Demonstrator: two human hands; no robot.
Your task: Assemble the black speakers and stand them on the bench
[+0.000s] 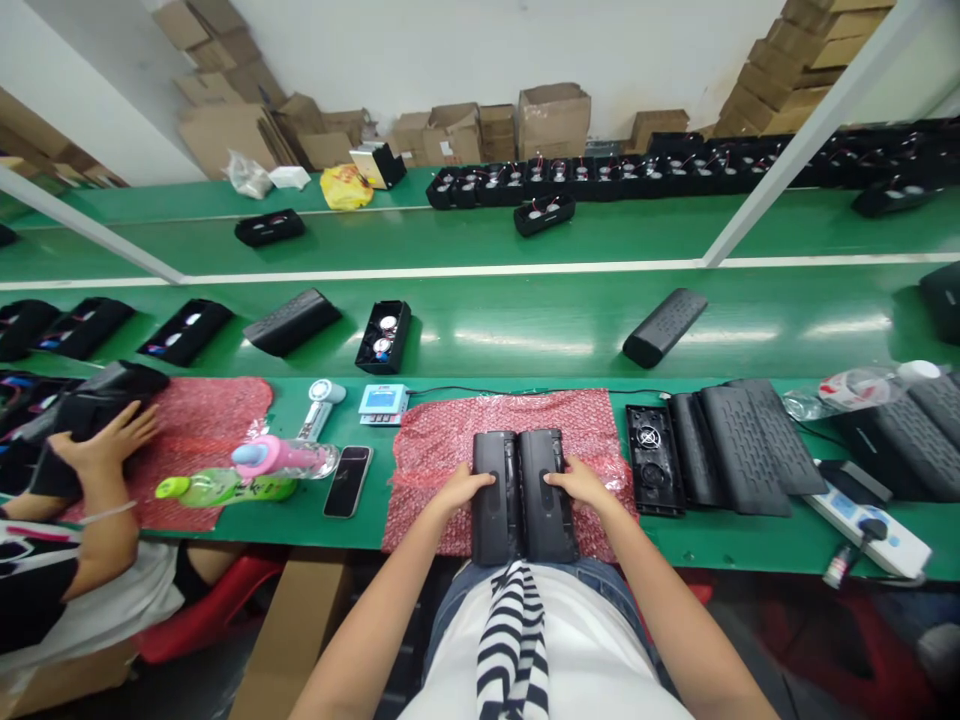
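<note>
Two black oblong speaker housings lie side by side on a red bubble-wrap mat (pixel 442 430) at the green bench's near edge. My left hand (pixel 459 490) is curled over the left housing (pixel 495 495). My right hand (pixel 576 485) grips the right housing (pixel 546 495). Both hands press the two pieces together from the outside. The fingertips are partly hidden behind the housings.
A row of black grille covers and an open shell (pixel 652 455) lies to the right, beside a white power strip (pixel 870 515). A phone (pixel 347 480), bottles (pixel 225 488), a small meter (pixel 382 403) sit left. A co-worker's hand (pixel 105 440) rests on another housing at far left. More housings ride the conveyor (pixel 525 340).
</note>
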